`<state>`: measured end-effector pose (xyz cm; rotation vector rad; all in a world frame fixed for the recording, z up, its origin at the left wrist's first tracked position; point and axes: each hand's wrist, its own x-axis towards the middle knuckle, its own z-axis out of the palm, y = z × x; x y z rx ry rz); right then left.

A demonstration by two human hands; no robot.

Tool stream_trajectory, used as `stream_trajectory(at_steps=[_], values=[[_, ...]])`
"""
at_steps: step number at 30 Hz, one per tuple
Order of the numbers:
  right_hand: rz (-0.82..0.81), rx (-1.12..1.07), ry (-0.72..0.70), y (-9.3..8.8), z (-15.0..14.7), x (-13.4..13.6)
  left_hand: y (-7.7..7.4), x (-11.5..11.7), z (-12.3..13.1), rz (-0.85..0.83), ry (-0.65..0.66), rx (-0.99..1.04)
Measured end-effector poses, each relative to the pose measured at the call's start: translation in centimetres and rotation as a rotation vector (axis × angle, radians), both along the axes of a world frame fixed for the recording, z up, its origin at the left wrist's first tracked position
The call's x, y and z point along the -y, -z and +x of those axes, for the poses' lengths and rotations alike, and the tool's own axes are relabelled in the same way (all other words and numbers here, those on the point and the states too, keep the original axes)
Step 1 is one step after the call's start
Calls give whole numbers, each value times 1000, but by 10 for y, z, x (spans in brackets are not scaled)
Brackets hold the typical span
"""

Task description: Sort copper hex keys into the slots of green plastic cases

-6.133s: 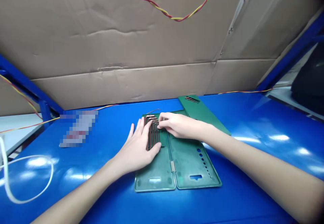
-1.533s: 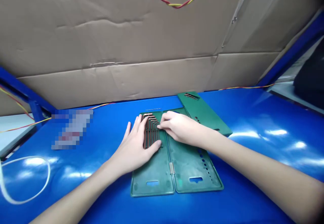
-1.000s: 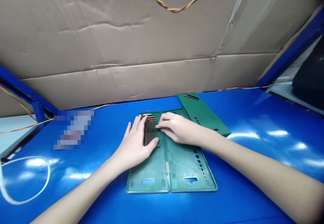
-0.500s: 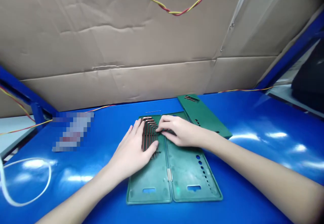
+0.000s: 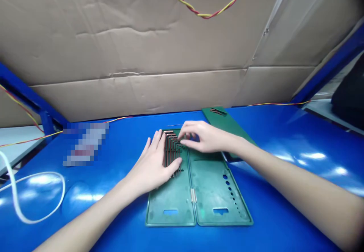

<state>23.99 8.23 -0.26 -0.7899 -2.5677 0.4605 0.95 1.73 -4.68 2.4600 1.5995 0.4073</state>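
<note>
An open green hex key case (image 5: 170, 202) lies flat on the blue table, its two halves joined by a hinge. A row of L-shaped hex keys (image 5: 171, 155), graded by size, sits in its left half. My left hand (image 5: 155, 164) rests with spread fingers across the left edge of that half and the keys, thumb at their lower ends. Over the short bent ends, my right hand (image 5: 197, 136) is curled with thumb and fingertips close together; anything between them is too small to make out. A thin dark line (image 5: 209, 159) shows in the right half.
A second green case (image 5: 227, 125), shut, lies behind on the right. Beyond the open case is a thin rod (image 5: 174, 125). A blurred-out packet (image 5: 88, 144) and a white cable (image 5: 36, 219) are at left. Cardboard (image 5: 170, 54) stands behind, with a twisted wire (image 5: 199, 13) hanging in front.
My right hand has lifted slightly up and away from the keys, its fingers a little less tight. The left hand stays on the case. The whole view has shifted slightly.
</note>
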Motion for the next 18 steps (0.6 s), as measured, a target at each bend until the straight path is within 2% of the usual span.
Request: stream_trajectory(at_steps=[5, 9, 14, 18], values=[[115, -2, 243, 5, -8, -43, -4, 0, -2, -20, -4, -53], [112, 192, 271, 13, -16, -70, -6, -1, -3, -20, 0, -66], [237, 404, 257, 16, -23, -76, -4, -1, -6, -2, 12, -43], [250, 443, 257, 15, -25, -69, -5, -1, -7, -23, 13, -60]])
